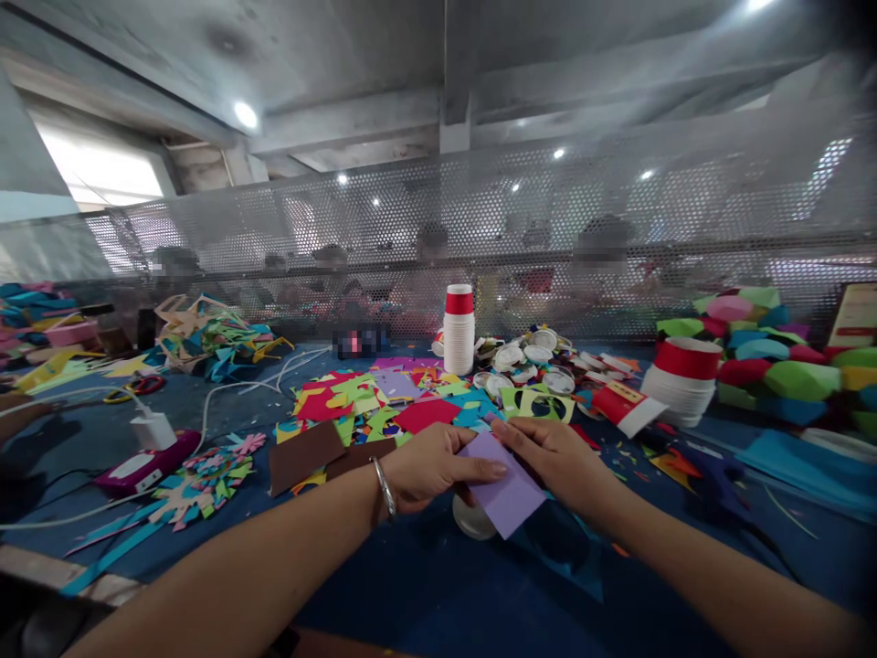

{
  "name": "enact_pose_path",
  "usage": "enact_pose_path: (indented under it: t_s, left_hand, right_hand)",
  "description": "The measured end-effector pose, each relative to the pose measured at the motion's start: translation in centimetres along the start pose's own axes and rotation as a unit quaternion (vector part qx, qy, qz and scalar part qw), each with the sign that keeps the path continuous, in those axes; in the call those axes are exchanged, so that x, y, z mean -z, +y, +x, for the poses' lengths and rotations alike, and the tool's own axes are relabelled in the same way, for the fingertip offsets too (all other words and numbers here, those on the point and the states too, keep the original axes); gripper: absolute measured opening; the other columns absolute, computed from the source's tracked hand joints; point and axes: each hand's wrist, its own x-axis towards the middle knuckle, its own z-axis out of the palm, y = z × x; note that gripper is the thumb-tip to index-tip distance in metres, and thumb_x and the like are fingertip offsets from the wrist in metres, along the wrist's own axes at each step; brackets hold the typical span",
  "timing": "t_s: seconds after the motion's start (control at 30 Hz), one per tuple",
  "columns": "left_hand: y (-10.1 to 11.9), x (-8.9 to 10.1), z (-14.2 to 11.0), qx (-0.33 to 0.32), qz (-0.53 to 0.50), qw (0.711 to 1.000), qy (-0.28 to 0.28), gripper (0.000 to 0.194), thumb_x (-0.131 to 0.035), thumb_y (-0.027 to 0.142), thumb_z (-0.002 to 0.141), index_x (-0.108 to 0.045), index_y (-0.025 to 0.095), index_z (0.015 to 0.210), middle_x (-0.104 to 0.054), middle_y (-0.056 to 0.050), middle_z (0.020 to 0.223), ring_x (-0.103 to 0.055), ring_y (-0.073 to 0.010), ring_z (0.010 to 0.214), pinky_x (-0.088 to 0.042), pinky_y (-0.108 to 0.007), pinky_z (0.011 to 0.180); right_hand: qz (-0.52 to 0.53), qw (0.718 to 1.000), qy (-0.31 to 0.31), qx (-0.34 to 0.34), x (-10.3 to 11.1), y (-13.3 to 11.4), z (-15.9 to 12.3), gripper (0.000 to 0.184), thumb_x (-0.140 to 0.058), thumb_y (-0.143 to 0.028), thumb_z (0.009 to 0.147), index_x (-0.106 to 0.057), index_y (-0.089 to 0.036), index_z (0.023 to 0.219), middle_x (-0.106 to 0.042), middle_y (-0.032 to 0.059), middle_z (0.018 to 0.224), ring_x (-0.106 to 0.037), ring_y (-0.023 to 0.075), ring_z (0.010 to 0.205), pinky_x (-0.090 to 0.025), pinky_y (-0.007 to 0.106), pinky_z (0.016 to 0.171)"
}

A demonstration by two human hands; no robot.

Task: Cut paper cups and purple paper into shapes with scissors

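My left hand (428, 468) and my right hand (556, 457) both pinch a small lilac paper sheet (505, 493) over the blue table (438, 585). The left thumb lies on the sheet's left edge, and the right fingers grip its upper right corner. A silver bangle sits on my left wrist. Just beneath the sheet stands a small white cup (472, 521), partly hidden by the paper and my hands.
Loose coloured paper scraps (384, 402) cover the table's middle. A stack of red-and-white cups (459, 331) stands behind, another stack (681, 379) lies right. Brown card (305, 454), a charger and cables (152, 429), folded paper shapes (760, 356). People sit beyond a mesh screen.
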Motion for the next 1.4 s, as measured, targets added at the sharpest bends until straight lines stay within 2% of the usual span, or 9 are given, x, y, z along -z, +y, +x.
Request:
enact_pose_path:
  t_s: [0.1,0.2,0.37,0.63,0.83,1.0,1.27,1.33,1.4]
  left_hand:
    - [0.3,0.7,-0.3,-0.018,0.016,1.000,0.014,0.034,-0.081,0.037,0.068,-0.070,0.013,0.088,-0.067,-0.005,0.082,-0.057,-0.0111,0.065,-0.043,-0.021,0.052]
    - [0.6,2.1,-0.2,-0.065,0.023,0.994,0.081,0.031,-0.081,0.032,0.068,-0.069,0.012,0.089,-0.068,-0.004,0.082,-0.058,-0.0098,0.064,-0.043,-0.021,0.054]
    - [0.7,3.7,0.7,-0.108,-0.053,0.976,0.184,0.030,-0.082,0.026,0.066,-0.066,0.013,0.088,-0.070,-0.005,0.082,-0.063,-0.0109,0.065,-0.047,-0.021,0.059]
    - [1.0,3.2,0.8,-0.115,-0.040,0.965,0.233,0.024,-0.074,0.025,0.073,-0.067,0.013,0.093,-0.071,-0.005,0.082,-0.062,-0.0104,0.060,-0.046,-0.020,0.051]
    - [1.0,3.2,0.9,-0.151,-0.028,0.947,0.282,0.020,-0.074,0.019,0.073,-0.066,0.014,0.090,-0.071,-0.004,0.084,-0.063,-0.0105,0.065,-0.050,-0.021,0.060]
    - [0.6,3.7,1.1,-0.171,0.019,0.946,0.276,0.020,-0.074,0.024,0.075,-0.065,0.015,0.091,-0.071,-0.005,0.087,-0.065,-0.0137,0.071,-0.053,-0.027,0.069]
    - [0.4,4.2,1.1,-0.192,0.075,0.938,0.279,0.021,-0.071,0.024,0.077,-0.066,0.017,0.096,-0.072,-0.007,0.092,-0.066,-0.0162,0.075,-0.052,-0.029,0.073]
    - [0.3,4.3,1.3,-0.181,0.059,0.941,0.278,0.022,-0.071,0.025,0.077,-0.067,0.017,0.097,-0.072,-0.007,0.092,-0.066,-0.0163,0.074,-0.052,-0.029,0.071]
    - [0.2,4.2,1.4,-0.169,0.036,0.948,0.266,0.023,-0.072,0.025,0.077,-0.067,0.016,0.098,-0.072,-0.008,0.092,-0.067,-0.0167,0.073,-0.053,-0.030,0.070]
  right_hand:
    - [-0.032,0.999,0.005,0.014,0.3,0.3,0.2,0.046,-0.045,-0.056,0.093,-0.056,-0.020,0.068,-0.053,-0.0021,0.062,-0.045,0.0133,0.057,-0.033,0.024,0.051]
    - [-0.130,0.991,0.027,0.021,0.8,0.7,0.5,0.047,-0.046,-0.059,0.092,-0.057,-0.020,0.068,-0.053,-0.0014,0.061,-0.048,0.0146,0.058,-0.032,0.026,0.053]
    - [-0.278,0.960,0.010,0.001,1.5,1.5,0.7,0.046,-0.045,-0.061,0.091,-0.068,-0.021,0.086,-0.069,0.0057,0.077,-0.060,0.0214,0.069,-0.033,0.029,0.057]
    - [-0.412,0.911,0.018,-0.007,2.0,1.2,0.3,0.038,-0.047,-0.057,0.091,-0.065,-0.025,0.098,-0.072,0.0054,0.081,-0.067,0.0265,0.073,-0.030,0.028,0.052]
    - [-0.487,0.872,-0.003,0.050,2.0,1.2,-0.1,0.023,-0.053,-0.036,0.090,-0.063,-0.024,0.108,-0.071,0.0046,0.096,-0.069,0.0262,0.084,-0.035,0.029,0.055]
    - [-0.553,0.831,-0.028,0.053,2.2,0.7,0.0,0.028,-0.053,-0.031,0.092,-0.059,-0.026,0.119,-0.068,0.0051,0.105,-0.069,0.0271,0.085,-0.036,0.028,0.053]
    - [-0.600,0.797,-0.025,0.071,3.6,0.8,0.1,0.034,-0.048,-0.019,0.093,-0.056,-0.024,0.125,-0.067,0.0083,0.106,-0.069,0.0263,0.084,-0.035,0.028,0.048]
    - [-0.602,0.796,-0.016,0.059,4.2,1.5,0.2,0.033,-0.046,-0.020,0.093,-0.057,-0.022,0.125,-0.067,0.0093,0.109,-0.068,0.0284,0.086,-0.036,0.029,0.048]
    - [-0.572,0.819,0.002,0.050,4.8,2.1,0.5,0.033,-0.047,-0.024,0.093,-0.058,-0.022,0.125,-0.067,0.0097,0.114,-0.068,0.0300,0.092,-0.042,0.031,0.053]
